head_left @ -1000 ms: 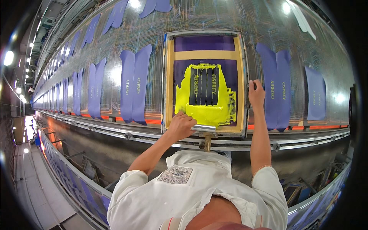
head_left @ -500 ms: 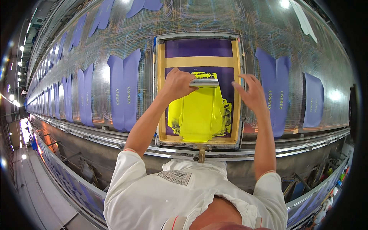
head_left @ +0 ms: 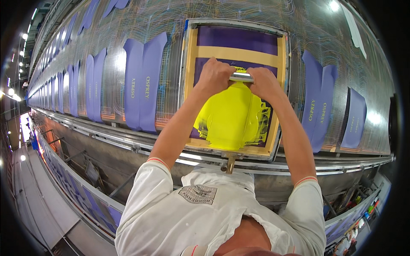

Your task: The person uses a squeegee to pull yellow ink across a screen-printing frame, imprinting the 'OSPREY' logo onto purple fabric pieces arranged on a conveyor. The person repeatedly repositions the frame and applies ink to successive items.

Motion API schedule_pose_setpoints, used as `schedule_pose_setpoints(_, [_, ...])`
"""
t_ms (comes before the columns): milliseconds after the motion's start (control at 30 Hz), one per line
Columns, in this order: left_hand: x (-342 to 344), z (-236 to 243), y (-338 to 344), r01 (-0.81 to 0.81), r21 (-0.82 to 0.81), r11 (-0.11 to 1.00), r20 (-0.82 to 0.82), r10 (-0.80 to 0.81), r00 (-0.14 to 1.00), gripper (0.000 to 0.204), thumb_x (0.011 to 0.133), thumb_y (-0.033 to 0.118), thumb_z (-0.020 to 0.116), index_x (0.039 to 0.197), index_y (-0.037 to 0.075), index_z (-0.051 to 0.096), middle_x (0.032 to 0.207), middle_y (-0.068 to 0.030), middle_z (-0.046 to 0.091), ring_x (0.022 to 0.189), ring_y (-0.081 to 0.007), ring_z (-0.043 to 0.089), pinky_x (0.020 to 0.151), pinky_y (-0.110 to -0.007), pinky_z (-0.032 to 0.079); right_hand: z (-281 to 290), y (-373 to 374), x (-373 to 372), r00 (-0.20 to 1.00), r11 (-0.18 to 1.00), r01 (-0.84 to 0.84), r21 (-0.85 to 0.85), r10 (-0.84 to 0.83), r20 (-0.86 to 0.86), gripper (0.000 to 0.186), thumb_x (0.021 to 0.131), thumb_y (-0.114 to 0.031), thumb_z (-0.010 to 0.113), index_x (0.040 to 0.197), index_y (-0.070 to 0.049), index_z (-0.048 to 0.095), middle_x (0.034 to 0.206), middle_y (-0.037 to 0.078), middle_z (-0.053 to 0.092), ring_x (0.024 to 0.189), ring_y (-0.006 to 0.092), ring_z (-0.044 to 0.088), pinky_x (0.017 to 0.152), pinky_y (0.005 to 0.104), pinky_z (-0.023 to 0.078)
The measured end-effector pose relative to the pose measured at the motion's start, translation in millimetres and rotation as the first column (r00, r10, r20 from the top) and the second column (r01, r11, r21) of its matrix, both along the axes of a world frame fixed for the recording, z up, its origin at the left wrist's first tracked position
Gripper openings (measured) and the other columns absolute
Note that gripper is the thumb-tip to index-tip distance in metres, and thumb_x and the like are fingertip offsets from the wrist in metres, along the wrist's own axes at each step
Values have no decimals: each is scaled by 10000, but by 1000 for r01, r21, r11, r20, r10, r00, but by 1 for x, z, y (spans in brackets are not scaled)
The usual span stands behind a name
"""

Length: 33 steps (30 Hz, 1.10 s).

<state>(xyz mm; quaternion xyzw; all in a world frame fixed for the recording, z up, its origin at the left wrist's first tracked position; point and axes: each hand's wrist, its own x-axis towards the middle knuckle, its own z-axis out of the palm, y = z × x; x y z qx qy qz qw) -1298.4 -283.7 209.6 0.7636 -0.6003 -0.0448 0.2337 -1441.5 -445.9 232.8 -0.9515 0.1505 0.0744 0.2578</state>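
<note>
Both my hands hold a squeegee with a metal grip, near the far end of a pool of bright yellow ink. My left hand is closed round its left end and my right hand round its right end. The ink is spread over a dark purple printing screen, with ragged streaks along its sides. A metal-edged frame surrounds the screen, lined with tan tape. The squeegee's blade is hidden by my hands and the ink.
Lilac cut pieces with yellow print, such as a pair on the left and another on the right, lie on the long table. A metal rail runs along its near edge. A white strip lies far right.
My right hand was open, right of the squeegee; now it has closed on the squeegee beside my left hand. The view has shifted, so the frame appears higher and farther right.
</note>
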Motion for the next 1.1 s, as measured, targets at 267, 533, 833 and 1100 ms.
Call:
schedule_pose_setpoints(267, [-113,4,111,21,29,999,-68,-19,997,220,666,89,784,798,140,616,757,-30,631,739,-244,642,724,-405,421,0,112,-117,981,999,-30,-23,33,189,152,745,-63,684,890,-95,652,805,128,694,817,328,685,799,463,512])
schedule_pose_setpoints(533, [-12,14,8,0,37,999,53,-2,999,217,703,218,851,793,137,672,726,-51,681,737,-273,665,763,-424,448,12,2,-13,995,977,-101,-188,100,-16,151,806,-161,751,924,-78,707,860,170,704,867,376,670,795,491,515])
schedule_pose_setpoints(833, [21,5,-28,-6,97,995,-1,6,1000,227,711,229,863,799,125,682,733,-52,687,713,-283,647,761,-426,450,3,-26,22,999,998,-17,-54,19,26,157,838,-178,753,927,-64,692,879,181,706,887,403,661,789,507,504])
schedule_pose_setpoints(1100, [-70,-5,67,-4,-31,1000,14,4,1000,232,657,153,828,789,142,638,725,-37,648,729,-272,641,713,-409,429,-6,65,-67,995,986,-91,-136,97,39,207,724,-110,756,906,-63,672,857,148,708,864,357,670,845,461,509])
